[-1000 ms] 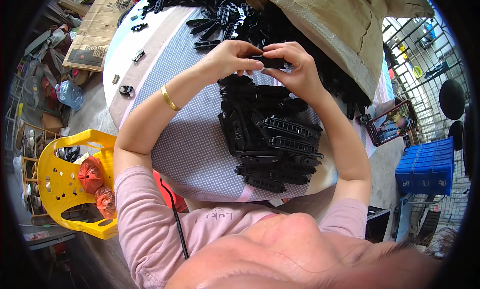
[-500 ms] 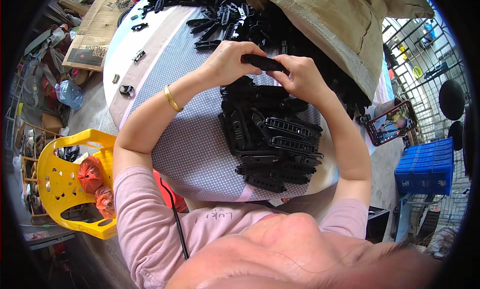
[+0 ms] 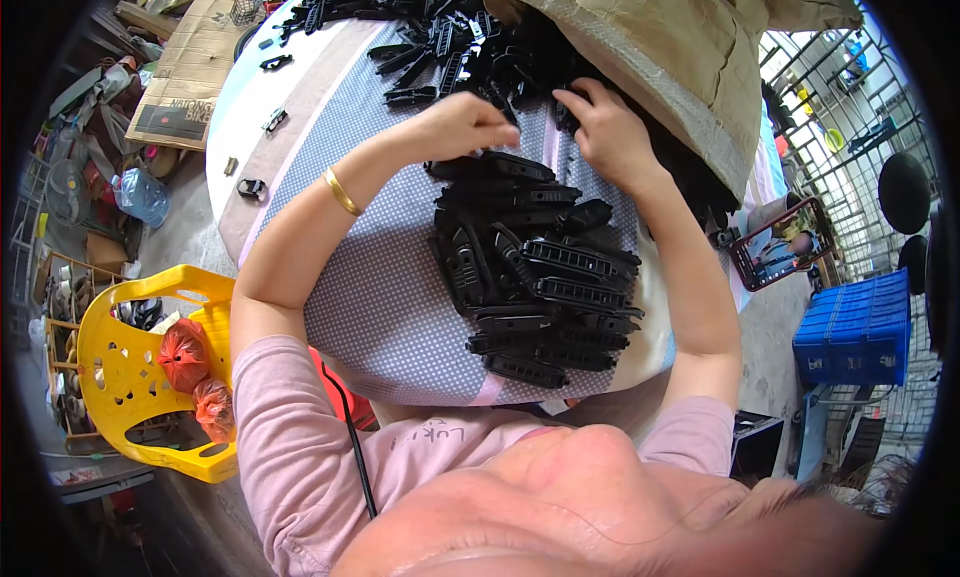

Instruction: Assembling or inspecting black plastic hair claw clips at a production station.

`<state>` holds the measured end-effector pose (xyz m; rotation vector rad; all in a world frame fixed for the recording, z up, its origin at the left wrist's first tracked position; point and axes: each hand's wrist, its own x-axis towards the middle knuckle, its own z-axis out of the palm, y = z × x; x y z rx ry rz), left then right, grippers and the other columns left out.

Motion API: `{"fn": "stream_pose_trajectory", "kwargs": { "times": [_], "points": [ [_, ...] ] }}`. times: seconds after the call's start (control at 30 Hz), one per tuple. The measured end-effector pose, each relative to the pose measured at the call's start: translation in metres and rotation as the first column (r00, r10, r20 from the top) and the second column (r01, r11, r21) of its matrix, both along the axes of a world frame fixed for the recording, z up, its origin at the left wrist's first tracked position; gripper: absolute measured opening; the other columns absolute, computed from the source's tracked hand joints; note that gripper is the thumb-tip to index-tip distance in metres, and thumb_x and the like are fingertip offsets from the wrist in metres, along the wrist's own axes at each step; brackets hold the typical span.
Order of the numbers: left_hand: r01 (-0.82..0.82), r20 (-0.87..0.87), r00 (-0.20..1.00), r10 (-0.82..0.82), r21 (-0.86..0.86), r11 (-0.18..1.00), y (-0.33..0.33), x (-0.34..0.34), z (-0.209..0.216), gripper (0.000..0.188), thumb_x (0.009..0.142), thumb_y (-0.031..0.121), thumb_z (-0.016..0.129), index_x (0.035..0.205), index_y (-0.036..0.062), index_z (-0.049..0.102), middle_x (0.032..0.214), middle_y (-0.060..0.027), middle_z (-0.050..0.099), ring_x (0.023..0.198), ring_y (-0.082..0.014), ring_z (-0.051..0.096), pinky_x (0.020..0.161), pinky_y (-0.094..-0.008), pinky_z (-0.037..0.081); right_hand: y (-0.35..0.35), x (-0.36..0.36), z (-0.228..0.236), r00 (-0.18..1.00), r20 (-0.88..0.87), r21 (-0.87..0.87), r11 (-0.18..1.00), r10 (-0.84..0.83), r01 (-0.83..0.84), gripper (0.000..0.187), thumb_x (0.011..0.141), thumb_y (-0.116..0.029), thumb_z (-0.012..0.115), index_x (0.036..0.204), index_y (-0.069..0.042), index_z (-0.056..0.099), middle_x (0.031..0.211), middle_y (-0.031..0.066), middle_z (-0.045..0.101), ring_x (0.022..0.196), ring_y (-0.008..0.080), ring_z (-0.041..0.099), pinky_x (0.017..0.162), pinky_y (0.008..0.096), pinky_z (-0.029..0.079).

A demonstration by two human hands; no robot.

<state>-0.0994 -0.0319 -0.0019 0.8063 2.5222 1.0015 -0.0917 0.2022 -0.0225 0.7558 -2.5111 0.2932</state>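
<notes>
My left hand (image 3: 465, 127) is just above the far end of a stack of long black slotted plastic parts (image 3: 575, 295). Its fingertips are pressed together and slightly blurred; whatever they pinch, if anything, I cannot make out. My right hand (image 3: 612, 137) is bent over a black plastic part (image 3: 567, 115) beside the large heap, with its fingertips closed on it. Behind both hands lies the heap of loose black parts (image 3: 440, 42). The stacked parts lie close together, roughly in rows, on the patterned tablecloth (image 3: 370, 267).
Brown wrapping paper (image 3: 690, 67) covers the table's far right. A few small pieces, one a black part (image 3: 251, 189), lie at the left. A yellow chair (image 3: 110, 377) with red bags stands left; a phone (image 3: 783, 245) and a blue crate (image 3: 852, 327) are at right.
The black part held between both hands has left that grip. My hands have separated: the left is lower, over the stack, and the right is at a part by the heap.
</notes>
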Motion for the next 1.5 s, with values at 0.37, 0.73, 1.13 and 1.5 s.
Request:
{"fn": "stream_pose_trajectory", "kwargs": {
  "times": [0.37, 0.73, 1.13, 1.5],
  "points": [
    [-0.46, -0.732, 0.667, 0.141, -0.256, 0.85, 0.049, -0.055, -0.026, 0.034, 0.072, 0.033, 0.07, 0.084, 0.0009, 0.068, 0.095, -0.0157, 0.061, 0.093, -0.0315, 0.058, 0.079, -0.0391, 0.049, -0.003, -0.001, -0.004, 0.998, -0.058, 0.12, 0.992, -0.035, 0.042, 0.03, 0.071, -0.031, 0.068, 0.09, -0.009, 0.063, 0.09, 0.0047, 0.06, 0.09, 0.0231, 0.056, 0.071, 0.0344, 0.05],
    [-0.334, -0.017, 0.934, 0.357, 0.311, 0.89, -0.012, -0.017, 0.007, 0.013, 0.078, 0.007, 0.063, 0.086, -0.0026, 0.058, 0.086, -0.0151, 0.064, 0.084, -0.0186, 0.066, 0.074, -0.0283, 0.054, -0.018, -0.006, -0.005, 0.971, -0.021, 0.107, 0.965, -0.237, 0.238, 0.035, 0.074, -0.037, 0.066, 0.091, -0.007, 0.064, 0.084, 0.0079, 0.063, 0.081, 0.0264, 0.06, 0.07, 0.0348, 0.049],
    [-0.167, -0.067, 0.967, 0.246, 0.562, 0.81, -0.002, -0.006, -0.013, 0.04, 0.076, -0.007, 0.062, 0.115, -0.0034, 0.055, 0.107, -0.013, 0.061, 0.096, -0.0181, 0.062, 0.086, -0.0285, 0.051, -0.023, 0.014, 0.023, 0.946, 0.063, -0.6, 0.77, 0.318, -0.219, 0.033, 0.075, 0.0, 0.066, 0.107, -0.003, 0.061, 0.101, 0.0125, 0.063, 0.087, 0.0265, 0.062, 0.077, 0.0317, 0.049],
    [-0.21, 0.006, 0.969, 0.245, 0.538, 0.817, 0.009, 0.011, -0.01, 0.045, 0.073, -0.001, 0.065, 0.117, -0.0061, 0.055, 0.106, -0.0158, 0.064, 0.097, -0.0199, 0.062, 0.086, -0.0281, 0.049, -0.029, 0.02, 0.017, 0.941, -0.158, -0.211, 0.921, 0.298, -0.327, 0.033, 0.069, -0.002, 0.068, 0.102, -0.004, 0.064, 0.099, 0.0109, 0.063, 0.09, 0.0279, 0.06, 0.078, 0.0348, 0.05]
  ]
}}
